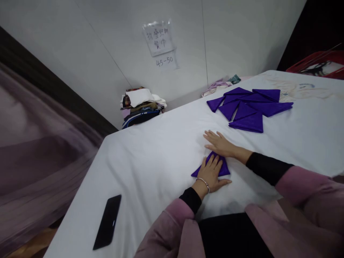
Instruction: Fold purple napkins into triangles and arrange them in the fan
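A purple cloth napkin (224, 170), folded into a triangle, lies on the white-covered table in front of me. My left hand (211, 175) is laid flat over its middle, fingers stretched out and thumb pointing right. A thin bracelet circles that wrist. My right hand (219, 144) rests at the napkin's far tip, palm down with fingers spread to the left. Part of the napkin is hidden beneath both hands. Farther back to the right, several folded purple napkins (249, 123) lie in an overlapping group.
A black phone (107, 223) lies at the left on the white tablecloth (150, 157). Beyond the table's far edge is a stack of folded clothes (142, 107). Handwritten paper signs (161, 43) hang on the wall. A red basket (317, 64) stands at far right, and a sheer curtain (40, 154) hangs left.
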Demonstrator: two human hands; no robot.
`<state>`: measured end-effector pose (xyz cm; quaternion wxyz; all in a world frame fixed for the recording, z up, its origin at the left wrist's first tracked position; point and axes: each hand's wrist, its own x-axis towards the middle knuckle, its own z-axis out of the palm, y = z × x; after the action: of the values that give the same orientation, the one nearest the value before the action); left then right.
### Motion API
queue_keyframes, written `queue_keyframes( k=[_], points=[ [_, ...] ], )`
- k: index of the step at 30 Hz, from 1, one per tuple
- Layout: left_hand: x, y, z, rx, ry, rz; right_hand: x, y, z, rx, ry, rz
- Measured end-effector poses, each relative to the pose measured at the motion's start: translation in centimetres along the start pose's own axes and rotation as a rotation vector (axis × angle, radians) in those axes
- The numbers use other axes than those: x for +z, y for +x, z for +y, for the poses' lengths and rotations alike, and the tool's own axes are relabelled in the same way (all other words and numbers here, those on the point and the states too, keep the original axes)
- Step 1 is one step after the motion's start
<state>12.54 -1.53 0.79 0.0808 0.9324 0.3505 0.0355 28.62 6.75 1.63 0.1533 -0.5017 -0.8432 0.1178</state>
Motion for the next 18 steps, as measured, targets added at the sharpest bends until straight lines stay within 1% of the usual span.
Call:
queue_keyframes(
  k=[1,2,3,5,8,12,15,18],
  points=[
    [0.0,0.0,0.0,0.0,-0.005,0.011,0.4,-0.8,-1.4,-0.069,0.019,0.014],
    [-0.1,0.0,0.0,0.0,-0.012,0.021,0.9,-1.5,-2.6,-0.123,0.043,0.0],
    [-0.1,-0.1,0.0,0.001,-0.019,0.024,1.4,-2.1,-3.4,-0.147,0.062,-0.028],
    [-0.1,0.0,0.0,0.0,-0.033,0.011,2.3,-2.8,-4.0,-0.12,0.073,-0.086],
    [0.0,0.3,0.1,-0.002,-0.034,-0.017,3.0,-2.6,-2.6,-0.036,0.044,-0.11],
    [0.2,-0.1,0.3,-0.012,-0.006,-0.016,3.4,-2.0,-0.5,-0.052,-0.006,-0.078],
    [0.3,-2.4,-0.3,-0.096,-0.019,0.01,3.9,-2.2,-0.2,-0.095,-0.06,-0.049],
    [0.2,-6.3,-1.7,-0.253,-0.088,0.035,4.2,-2.5,-0.3,-0.115,-0.11,-0.027]
  ],
)
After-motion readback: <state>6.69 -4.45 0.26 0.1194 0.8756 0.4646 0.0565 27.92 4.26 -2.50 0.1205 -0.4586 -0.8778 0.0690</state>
